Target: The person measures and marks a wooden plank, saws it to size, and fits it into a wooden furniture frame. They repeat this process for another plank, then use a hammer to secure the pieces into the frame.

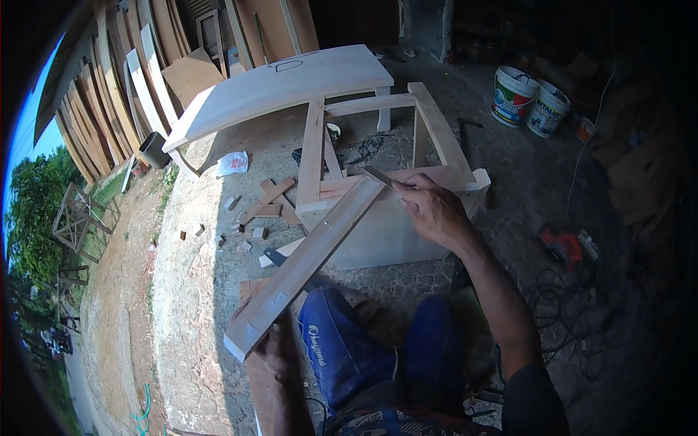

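Observation:
A long wooden board [313, 254] slants across in front of me, from near my left thigh up to the frame. Around its near end my left hand [267, 347] is closed, with the fingers partly hidden under the wood. At the far end my right hand [430, 207] pinches a short, flat, dark strip [377, 176] against or just over the board's tip; its exact kind is unclear. Beyond stands an unpainted wooden furniture frame [313, 145] with a pale panel [392, 243] on its near side. The board's far end overlaps the frame's near rail [429, 176].
A long white-topped table [291, 80] stands behind the frame. Wood offcuts [270, 196] and small blocks lie left. Two paint buckets [515, 98] are at the back right. A red power tool [560, 247] and loose cables [560, 312] lie right. Planks [109, 94] lean at the back left.

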The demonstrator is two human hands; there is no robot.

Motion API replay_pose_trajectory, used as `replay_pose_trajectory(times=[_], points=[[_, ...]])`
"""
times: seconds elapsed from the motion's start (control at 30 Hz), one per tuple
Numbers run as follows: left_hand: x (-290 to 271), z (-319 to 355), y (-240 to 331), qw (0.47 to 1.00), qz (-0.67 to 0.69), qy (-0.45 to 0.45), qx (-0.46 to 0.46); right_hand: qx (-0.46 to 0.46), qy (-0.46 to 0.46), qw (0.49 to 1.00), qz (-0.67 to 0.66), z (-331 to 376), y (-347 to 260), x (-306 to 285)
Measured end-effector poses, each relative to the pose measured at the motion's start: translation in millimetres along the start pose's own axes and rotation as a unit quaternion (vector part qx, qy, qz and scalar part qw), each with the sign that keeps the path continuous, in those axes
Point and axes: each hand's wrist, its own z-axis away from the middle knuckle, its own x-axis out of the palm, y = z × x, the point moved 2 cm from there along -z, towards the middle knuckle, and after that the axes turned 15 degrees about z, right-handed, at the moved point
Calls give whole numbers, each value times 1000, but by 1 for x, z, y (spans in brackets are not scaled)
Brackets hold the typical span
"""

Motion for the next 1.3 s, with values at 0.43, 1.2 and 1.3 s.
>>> replay_pose_trajectory(times=[0.43,1.2,1.3], points=[[-11,5,-22,994,64,55,-69,-61,93,994,-15,27,-60,41],[-4,-79,45,968,243,4,-55,94,-148,959,-224,155,7,186],[-5,-120,102,956,234,-25,175,221,-228,896,-312,177,37,318]])
